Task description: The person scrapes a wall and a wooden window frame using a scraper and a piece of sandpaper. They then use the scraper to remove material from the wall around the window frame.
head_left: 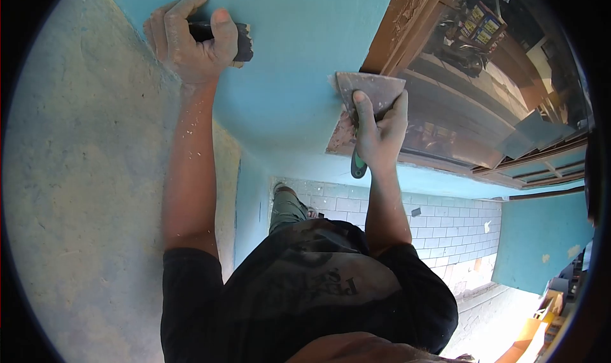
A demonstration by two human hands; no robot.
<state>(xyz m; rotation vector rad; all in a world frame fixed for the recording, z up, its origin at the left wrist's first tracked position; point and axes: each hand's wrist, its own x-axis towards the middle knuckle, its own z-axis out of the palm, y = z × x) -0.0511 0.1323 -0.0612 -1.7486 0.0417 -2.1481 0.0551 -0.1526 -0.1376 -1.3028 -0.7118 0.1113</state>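
My left hand [192,44], dusty with pale powder, is closed around a dark piece of sandpaper [244,43] with ragged tan edges. It is up against the light-blue wall [286,38], near where that meets a mottled, unpainted wall. In my right hand [384,128] is a putty knife [372,90] with a wide, speckled metal blade and a green and black handle, my thumb lying on the blade. The blade is at the brown window frame [398,35], where the wood borders the blue paint. Pale flecks cling to my left forearm.
The mottled grey-beige wall [76,172] rises close on my left. Window glass [471,102] with reflections is at the right. Below lies a grey tiled floor [445,220], with a small dark piece [416,212] on it. Boxes [531,334] stand at lower right.
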